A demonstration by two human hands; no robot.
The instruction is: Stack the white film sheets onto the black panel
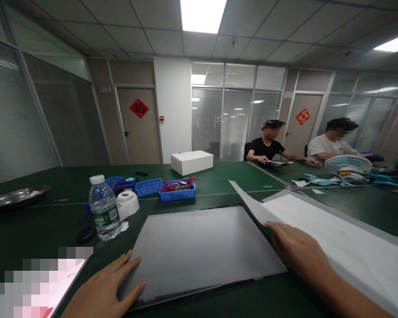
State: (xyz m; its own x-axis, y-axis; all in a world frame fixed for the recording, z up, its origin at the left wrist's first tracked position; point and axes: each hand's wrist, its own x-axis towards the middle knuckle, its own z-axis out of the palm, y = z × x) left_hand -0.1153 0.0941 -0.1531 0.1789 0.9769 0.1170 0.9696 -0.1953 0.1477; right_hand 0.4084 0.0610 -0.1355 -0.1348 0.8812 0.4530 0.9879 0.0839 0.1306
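A large flat dark grey panel lies on the green table in front of me. My left hand rests on its near left corner, fingers spread and flat. My right hand lies at the panel's right edge, its fingers closed on the edge of a thin white sheet that is lifted and folded away to the right. A pointed corner of that sheet sticks up behind the panel.
A water bottle, a white round device and blue bins of small parts stand behind the panel. A white box sits further back. Two people work at the far right beside a fan. A metal tray lies left.
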